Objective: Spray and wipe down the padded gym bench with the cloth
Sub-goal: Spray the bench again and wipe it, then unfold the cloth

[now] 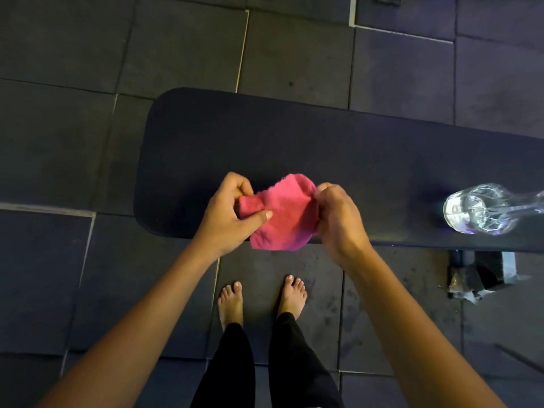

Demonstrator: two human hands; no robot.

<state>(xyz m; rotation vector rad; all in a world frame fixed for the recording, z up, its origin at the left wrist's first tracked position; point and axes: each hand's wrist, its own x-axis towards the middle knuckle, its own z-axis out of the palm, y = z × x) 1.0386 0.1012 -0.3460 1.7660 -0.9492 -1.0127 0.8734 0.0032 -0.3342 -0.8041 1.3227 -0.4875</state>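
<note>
A dark padded gym bench [294,142] runs from the middle of the view out past the right edge. Over its near edge I hold a small pink cloth [284,213] stretched between both hands. My left hand [229,213] pinches the cloth's left side, thumb on top. My right hand [338,216] grips its right edge. A clear bottle [482,209] lies on the bench pad at the right, partly cut off by the frame; its spray head is not visible.
Dark rubber floor tiles [176,54] surround the bench. My bare feet [262,298] stand close to the bench's near side. A metal bench support with crumpled wrapping [482,275] sits under the bench at the right.
</note>
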